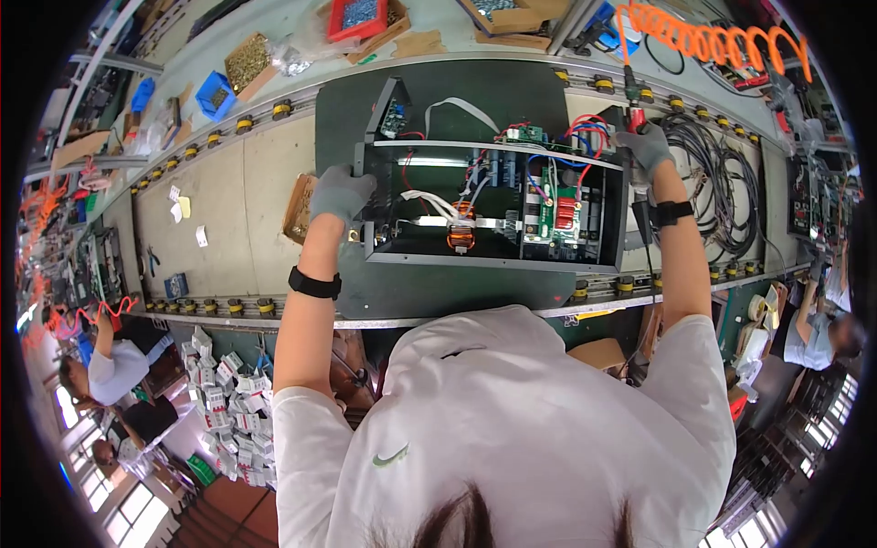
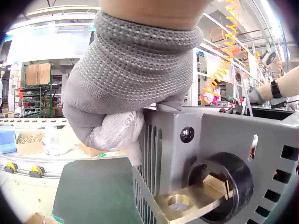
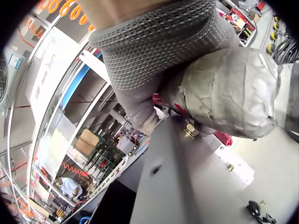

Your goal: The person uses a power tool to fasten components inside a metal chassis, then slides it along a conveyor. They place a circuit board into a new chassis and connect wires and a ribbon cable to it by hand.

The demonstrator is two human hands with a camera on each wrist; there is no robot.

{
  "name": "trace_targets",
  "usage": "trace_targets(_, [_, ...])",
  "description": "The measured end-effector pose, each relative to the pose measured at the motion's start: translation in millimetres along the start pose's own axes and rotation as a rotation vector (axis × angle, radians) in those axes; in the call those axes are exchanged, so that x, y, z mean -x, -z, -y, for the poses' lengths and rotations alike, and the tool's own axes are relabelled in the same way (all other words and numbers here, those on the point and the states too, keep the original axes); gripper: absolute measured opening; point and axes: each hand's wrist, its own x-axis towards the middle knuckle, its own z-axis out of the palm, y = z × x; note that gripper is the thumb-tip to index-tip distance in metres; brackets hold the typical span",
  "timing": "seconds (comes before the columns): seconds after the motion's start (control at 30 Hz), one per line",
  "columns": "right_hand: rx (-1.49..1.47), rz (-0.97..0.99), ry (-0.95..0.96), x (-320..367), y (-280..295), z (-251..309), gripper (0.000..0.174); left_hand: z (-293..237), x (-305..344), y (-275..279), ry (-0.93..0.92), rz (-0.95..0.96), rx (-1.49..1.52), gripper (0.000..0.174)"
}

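A grey metal equipment chassis lies open on the dark green mat, with wiring, a copper-wound coil and green circuit boards inside. My gloved left hand grips its left end wall; in the left wrist view the fingers curl over the slotted edge, above a brass terminal in a black ring. At the right end, my gloved right hand holds a power screwdriver whose body is wrapped in silver tape. Its fingertips are right at the chassis edge, and the tool's tip is hidden.
An orange coiled hose hangs at upper right. Black cables lie coiled to the right. A cardboard box sits beside the left hand. Blue bin and red bin stand behind. Roller rails edge the bench; other people sit to both sides.
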Motion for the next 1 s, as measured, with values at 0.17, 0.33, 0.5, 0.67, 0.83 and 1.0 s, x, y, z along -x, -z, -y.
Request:
trace_targets(0.17, [0.042,-0.198,0.052,23,-1,-5,0.017,34,16,-12,0.076,0.024,1.252,0.016])
trace_targets(0.33, [-0.265,-0.137,0.158,123,18,39,0.025,62,82,-15,-0.130,0.091,1.638,0.032])
trace_targets(0.5, [-0.715,-0.116,0.500,211,-10,78,0.034,43,136,-33,-0.302,0.565,1.855,0.045])
trace_targets(0.67, [-1.188,0.278,0.795,259,-55,114,0.042,13,161,-51,-0.196,0.814,1.691,0.035])
trace_targets(0.83, [-1.383,0.214,0.954,290,-102,132,0.047,10,183,-54,-0.183,0.881,1.577,0.034])
trace_targets(1.0, [-1.431,0.207,0.954,312,-116,138,0.034,14,188,-53,-0.123,0.883,1.666,0.038])
